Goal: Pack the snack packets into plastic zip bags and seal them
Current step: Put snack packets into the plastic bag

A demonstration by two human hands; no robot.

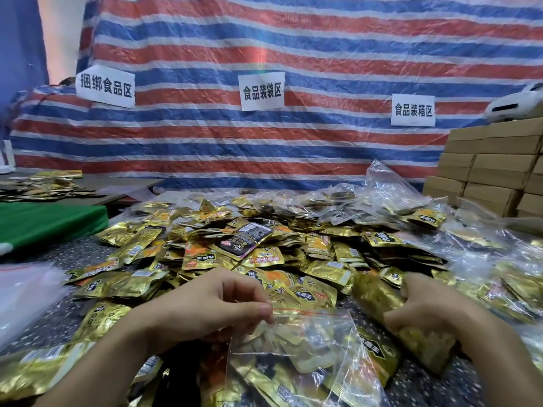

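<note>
A big heap of gold snack packets covers the table in front of me. My left hand pinches the mouth of a clear zip bag with a red seal line; the bag lies over several packets near the front edge. My right hand grips a gold snack packet just right of the bag's opening, blurred by motion. Whether any packet is inside the bag is hard to tell.
Filled clear bags pile up at the back right, beside stacked cardboard boxes. A stack of empty zip bags lies at the left, a green board behind it. A striped tarp with paper signs hangs behind.
</note>
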